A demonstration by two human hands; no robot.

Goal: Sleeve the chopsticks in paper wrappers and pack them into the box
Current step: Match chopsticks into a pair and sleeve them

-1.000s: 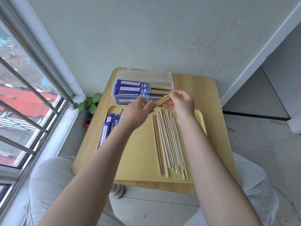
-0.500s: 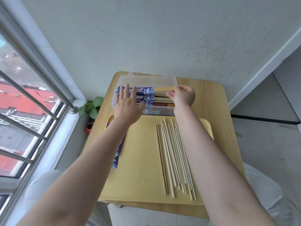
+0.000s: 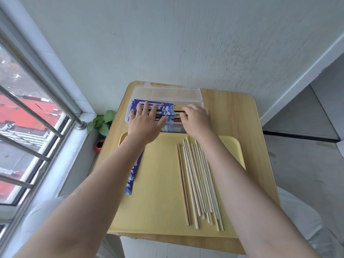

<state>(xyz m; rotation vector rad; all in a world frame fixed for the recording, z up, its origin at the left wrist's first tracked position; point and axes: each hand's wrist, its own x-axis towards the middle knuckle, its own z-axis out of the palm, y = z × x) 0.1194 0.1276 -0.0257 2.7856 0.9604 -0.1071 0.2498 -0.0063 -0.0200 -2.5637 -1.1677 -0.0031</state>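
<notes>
A clear plastic box stands open at the back of the table, holding several chopstick pairs in blue wrappers. My left hand lies flat with spread fingers on the wrapped ends in the box. My right hand has curled fingers at the bare wooden ends of the top pair, inside the box. Several bare chopsticks lie side by side on the yellow tray. Empty blue wrappers lie at the tray's left, partly under my left forearm.
The tray sits on a small wooden table against a white wall. A window with metal bars is to the left, with a small potted plant on the floor beside the table.
Both hands moved from above the tray forward into the box, carrying a sleeved pair. My left hand flattened onto the wrappers and my right hand lowered the wooden ends.
</notes>
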